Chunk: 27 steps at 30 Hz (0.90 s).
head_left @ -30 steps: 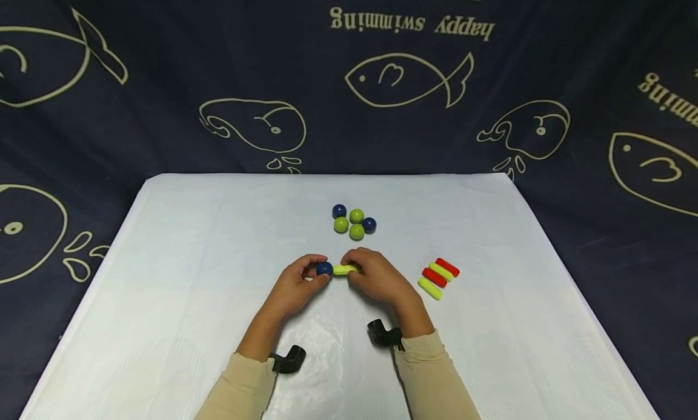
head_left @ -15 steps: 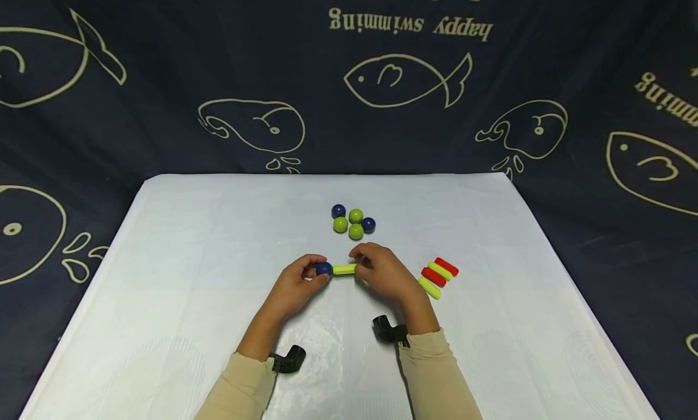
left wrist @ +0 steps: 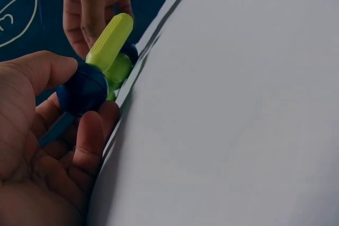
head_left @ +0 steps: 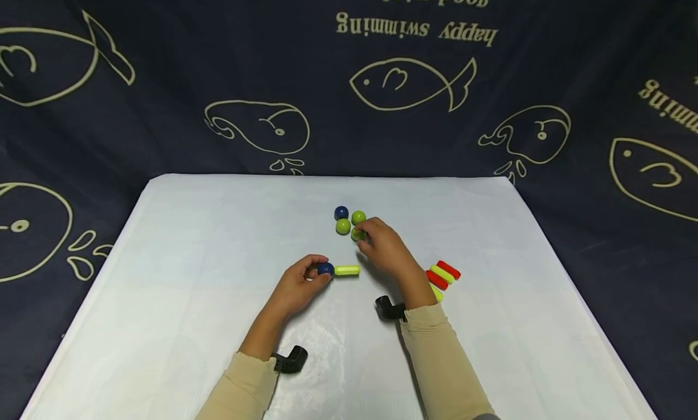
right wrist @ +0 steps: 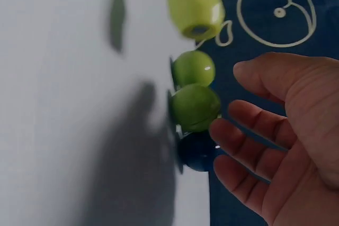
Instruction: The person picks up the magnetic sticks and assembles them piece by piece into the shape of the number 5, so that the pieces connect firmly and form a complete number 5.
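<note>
My left hand (head_left: 297, 288) pinches a dark blue ball (left wrist: 82, 91) between thumb and fingers. A yellow-green ridged stick (head_left: 346, 270) is joined to that ball and points right in the head view; its free end shows a small hole in the right wrist view. Farther back, my right hand (head_left: 386, 250) reaches over the ball cluster with fingers loosely bent and holding nothing. Its fingertips overlap a green ball (head_left: 357, 234) in the head view. In the right wrist view, green balls (right wrist: 196, 107) and a dark blue ball (right wrist: 198, 152) lie just beyond the fingers.
Two other green balls, one of them a green ball (head_left: 343, 226), and a blue ball (head_left: 341, 213) sit at the back. Red sticks (head_left: 449, 270) and yellow sticks (head_left: 442, 274) lie right of my right wrist, partly covered. A dark printed cloth (head_left: 327, 135) hangs behind the white table (head_left: 218, 238).
My right hand has let go of the yellow-green stick and moved away from me to the ball cluster. The left hand keeps holding the blue ball in place.
</note>
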Tool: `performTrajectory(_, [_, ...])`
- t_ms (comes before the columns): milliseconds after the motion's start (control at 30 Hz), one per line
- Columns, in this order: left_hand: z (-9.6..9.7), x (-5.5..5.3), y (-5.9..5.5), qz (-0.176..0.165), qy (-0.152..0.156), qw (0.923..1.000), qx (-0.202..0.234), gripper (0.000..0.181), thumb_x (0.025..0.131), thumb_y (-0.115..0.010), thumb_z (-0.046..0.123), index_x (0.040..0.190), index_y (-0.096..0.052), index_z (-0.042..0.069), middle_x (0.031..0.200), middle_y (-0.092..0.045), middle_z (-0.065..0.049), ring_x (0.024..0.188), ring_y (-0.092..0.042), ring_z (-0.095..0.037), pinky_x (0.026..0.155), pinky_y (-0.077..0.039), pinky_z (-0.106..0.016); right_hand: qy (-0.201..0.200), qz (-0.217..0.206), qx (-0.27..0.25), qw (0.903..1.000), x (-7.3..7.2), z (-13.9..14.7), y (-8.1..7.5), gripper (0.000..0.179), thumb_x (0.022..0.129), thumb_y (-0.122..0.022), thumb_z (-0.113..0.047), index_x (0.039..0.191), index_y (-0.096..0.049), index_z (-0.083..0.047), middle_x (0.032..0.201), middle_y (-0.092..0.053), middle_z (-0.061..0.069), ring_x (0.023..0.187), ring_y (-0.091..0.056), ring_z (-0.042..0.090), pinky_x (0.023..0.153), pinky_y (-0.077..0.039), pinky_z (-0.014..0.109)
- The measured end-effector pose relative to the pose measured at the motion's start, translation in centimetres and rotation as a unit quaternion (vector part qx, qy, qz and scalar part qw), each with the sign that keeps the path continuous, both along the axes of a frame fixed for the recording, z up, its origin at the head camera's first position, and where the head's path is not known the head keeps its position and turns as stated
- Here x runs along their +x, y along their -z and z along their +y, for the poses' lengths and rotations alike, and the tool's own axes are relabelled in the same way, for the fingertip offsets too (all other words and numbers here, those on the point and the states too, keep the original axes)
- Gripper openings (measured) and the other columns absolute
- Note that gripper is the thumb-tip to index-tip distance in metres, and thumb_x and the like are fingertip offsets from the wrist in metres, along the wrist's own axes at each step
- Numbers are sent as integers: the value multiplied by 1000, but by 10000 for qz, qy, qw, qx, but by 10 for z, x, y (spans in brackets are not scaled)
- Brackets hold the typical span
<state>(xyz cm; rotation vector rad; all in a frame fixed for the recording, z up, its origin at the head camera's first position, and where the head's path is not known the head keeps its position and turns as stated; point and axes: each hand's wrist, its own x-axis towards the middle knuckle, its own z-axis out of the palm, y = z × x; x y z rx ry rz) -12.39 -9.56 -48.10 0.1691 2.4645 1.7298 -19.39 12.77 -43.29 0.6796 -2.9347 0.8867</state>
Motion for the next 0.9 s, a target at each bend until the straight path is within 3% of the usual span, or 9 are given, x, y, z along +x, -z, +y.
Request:
performTrajectory(133, [1,0,2,9,-28,10000,-9,34,93,-71,16,125,-64,9,96,-67,-1,85,-59,-16,76,-47,-33,36,-76,109,9999,-10,1,5,31,95,-66,-10,125,-63,-4,127,-57,11,111,-57,23,98,-45,40])
performTrajectory(267, [2,2,2,-24,-50,10000,29,34,92,-71,16,125,-64,10,93,-65,0,84,-58,-16,75,-46,-34,43,-248,127,9996,-13,1,10,33,96,-65,-10,128,-62,-5,126,-56,11,106,-58,22,94,-47,39])
performTrajectory(433, [3,4,2,-12,-59,10000,19,32,92,-71,15,123,-65,10,88,-63,1,81,-56,-16,74,-45,-33,-41,-292,177,9994,-10,1,16,32,95,-66,-9,128,-62,-6,122,-58,11,101,-58,22,91,-48,40])
performTrajectory(600, [3,3,2,38,-83,10000,-20,32,92,-70,15,123,-65,10,88,-63,1,81,-56,-15,75,-45,-34,-91,-257,219,9994,-8,0,18,31,95,-66,-9,126,-62,-7,123,-60,12,110,-58,26,97,-45,44])
performTrajectory(900, [2,1,2,47,-66,10000,-21,32,92,-71,15,123,-65,10,93,-66,0,84,-58,-16,75,-47,-34,57,-675,-57,9977,1,4,20,27,94,-69,-10,119,-60,-8,112,-63,8,103,-58,23,95,-46,44])
